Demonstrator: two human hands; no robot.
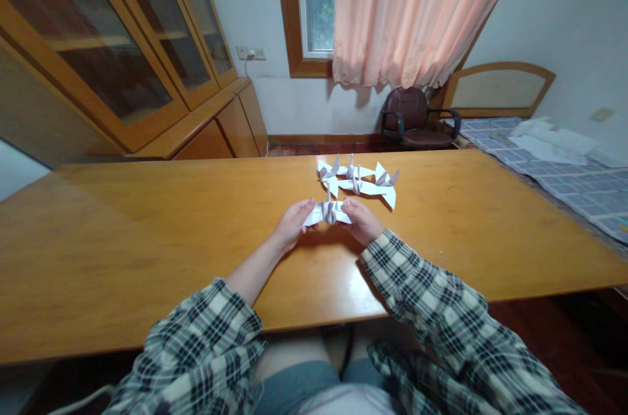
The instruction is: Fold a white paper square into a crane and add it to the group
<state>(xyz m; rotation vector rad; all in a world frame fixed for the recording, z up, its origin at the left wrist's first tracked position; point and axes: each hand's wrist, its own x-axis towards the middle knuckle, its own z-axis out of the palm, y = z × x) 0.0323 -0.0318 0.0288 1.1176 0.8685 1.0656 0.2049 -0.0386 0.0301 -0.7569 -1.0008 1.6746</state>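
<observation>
A white paper crane (328,212) is held just above the wooden table (147,225) between both of my hands. My left hand (292,225) pinches its left wing tip, and my right hand (362,220) pinches its right wing tip. Just beyond them, several finished white paper cranes (358,180) lie in a row on the table. Both of my forearms wear checked sleeves and rest over the table's near edge.
A wooden cabinet with glass doors (122,55) stands at the left. A dark office chair (412,117) sits behind the table under a pink curtain (417,9). A bed with a checked cover (564,173) lies at the right.
</observation>
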